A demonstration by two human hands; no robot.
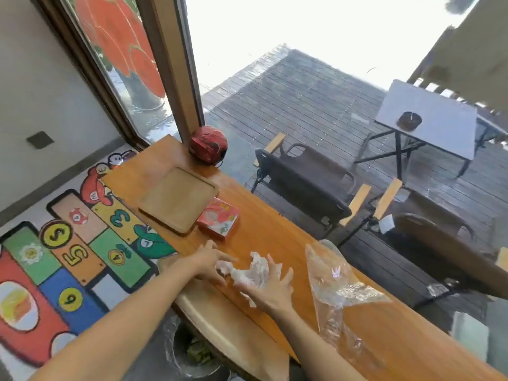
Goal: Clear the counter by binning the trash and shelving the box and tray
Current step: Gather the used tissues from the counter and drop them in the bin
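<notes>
A crumpled white wrapper (247,270) lies on the wooden counter (275,232) between both hands. The left hand (210,264) reaches in from the left, forearm stretched over the counter's edge, its fingers bent round the wrapper's left end. The right hand (272,284) lies beside it with fingers spread and straight, palm against the wrapper's right side. Just right of that hand lies a clear plastic bag (332,284), flat along the counter. Further up the counter a red patterned box (219,221) touches a wooden tray (178,199). A bin (192,353) stands on the floor below the forearms.
</notes>
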